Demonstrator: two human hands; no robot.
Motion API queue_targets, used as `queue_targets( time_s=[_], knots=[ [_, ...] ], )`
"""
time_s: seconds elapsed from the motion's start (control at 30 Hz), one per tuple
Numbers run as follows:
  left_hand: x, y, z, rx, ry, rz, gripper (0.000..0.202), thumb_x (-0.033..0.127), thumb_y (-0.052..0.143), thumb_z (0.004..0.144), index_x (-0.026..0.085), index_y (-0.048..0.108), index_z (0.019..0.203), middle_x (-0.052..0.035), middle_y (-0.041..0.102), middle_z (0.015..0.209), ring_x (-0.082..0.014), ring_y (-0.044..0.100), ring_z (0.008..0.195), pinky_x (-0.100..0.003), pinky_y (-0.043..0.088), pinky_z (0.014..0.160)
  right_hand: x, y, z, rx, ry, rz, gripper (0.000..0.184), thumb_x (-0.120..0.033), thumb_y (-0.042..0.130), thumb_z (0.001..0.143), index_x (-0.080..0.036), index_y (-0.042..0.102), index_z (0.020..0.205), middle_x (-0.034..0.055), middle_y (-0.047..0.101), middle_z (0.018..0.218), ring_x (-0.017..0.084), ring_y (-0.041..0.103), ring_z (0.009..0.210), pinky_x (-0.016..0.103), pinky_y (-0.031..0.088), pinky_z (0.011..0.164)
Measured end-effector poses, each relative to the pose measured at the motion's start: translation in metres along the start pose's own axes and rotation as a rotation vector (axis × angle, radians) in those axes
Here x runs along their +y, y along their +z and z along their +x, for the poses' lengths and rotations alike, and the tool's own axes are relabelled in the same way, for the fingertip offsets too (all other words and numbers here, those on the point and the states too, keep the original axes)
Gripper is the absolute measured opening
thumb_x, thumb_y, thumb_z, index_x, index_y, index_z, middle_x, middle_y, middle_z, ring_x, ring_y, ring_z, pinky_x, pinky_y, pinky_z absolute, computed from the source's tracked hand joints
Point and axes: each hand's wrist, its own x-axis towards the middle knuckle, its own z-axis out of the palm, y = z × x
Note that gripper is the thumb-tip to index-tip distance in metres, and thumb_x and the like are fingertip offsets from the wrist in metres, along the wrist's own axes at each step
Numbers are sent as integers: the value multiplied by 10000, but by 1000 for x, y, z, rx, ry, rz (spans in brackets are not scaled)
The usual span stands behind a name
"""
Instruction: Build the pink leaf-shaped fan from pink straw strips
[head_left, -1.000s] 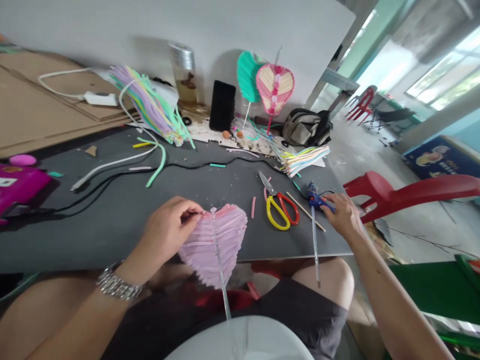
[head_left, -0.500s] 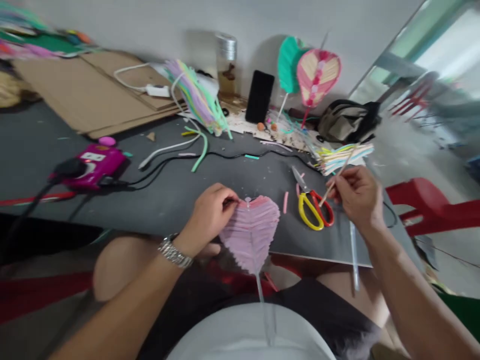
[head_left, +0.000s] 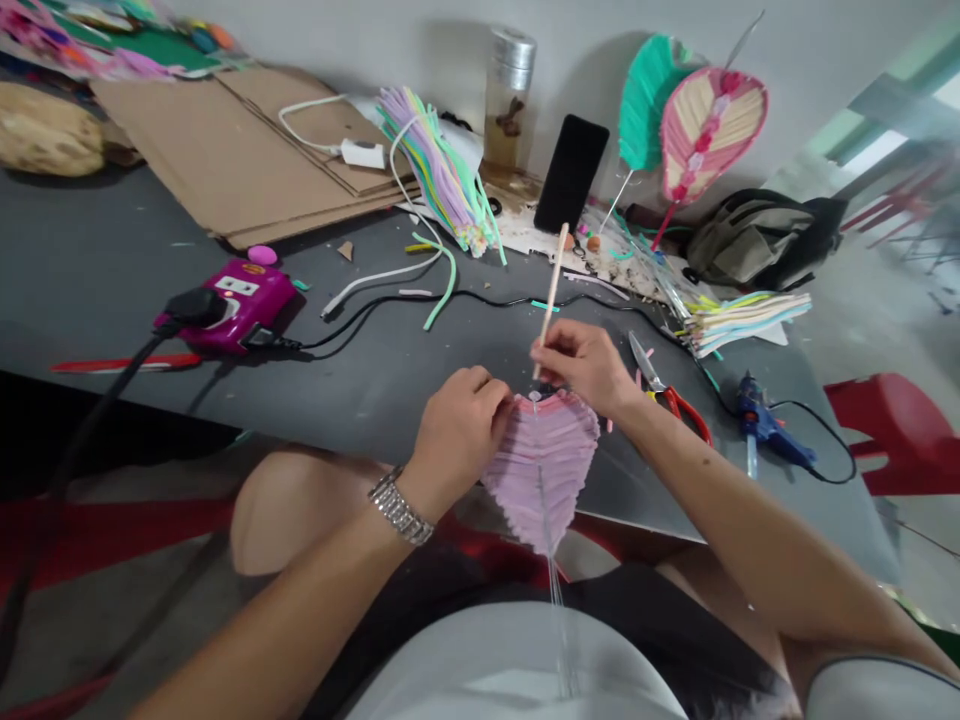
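A pink-and-lilac heart-shaped fan (head_left: 544, 460), made of pipe cleaners in slanting rows, hangs over the table's front edge with its thin clear stem pointing toward my body. My left hand (head_left: 461, 425), wearing a metal watch, pinches the fan's upper left edge. In my right hand (head_left: 581, 365) is a thin wooden stick (head_left: 553, 290), held near its lower end just above the notch of the heart. A small pale round piece (head_left: 534, 398) sits at that notch. Whether the stick's tip touches the fan I cannot tell.
Scissors (head_left: 679, 400) and a blue glue gun (head_left: 765, 425) lie to the right. A purple power socket (head_left: 240, 300) stands left, its cords crossing the grey table. Behind are cardboard sheets (head_left: 187, 150), pipe-cleaner bundles (head_left: 442, 170), a phone (head_left: 572, 170), a bottle (head_left: 510, 100) and two finished fans (head_left: 712, 130).
My right hand has brought the stick leftward from beside the scissors to the fan's top, and the stick stands more upright. My left hand keeps hold of the fan. The view has shifted right.
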Motion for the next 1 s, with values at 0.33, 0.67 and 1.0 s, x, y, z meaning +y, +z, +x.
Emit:
queue_targets(
  time_s=[0.33,0.67,1.0],
  knots=[
    [13,-11,-25,-34,101,46,277,287,566,1008,126,665,1211,-140,649,1085,-284,539,981,-439,513,846,-14,20,27,-329,78,-78,144,-183,688,769,-185,563,697,-50,604,599,100,536,566,232,399,557],
    [22,-17,-19,-161,95,182,261,278,553,1016,232,675,1242,-114,636,1072,-286,505,936,-413,452,756,-21,22,34,-475,54,-119,157,-133,654,803,-180,552,693,-49,606,590,91,534,556,225,382,558],
    [24,-17,-19,-166,110,293,238,305,566,1011,255,678,1215,-119,637,1059,-294,516,923,-419,421,702,-22,20,32,-514,-1,-173,145,-136,630,806,-184,547,698,-53,569,596,99,503,586,229,353,570]
  ],
)
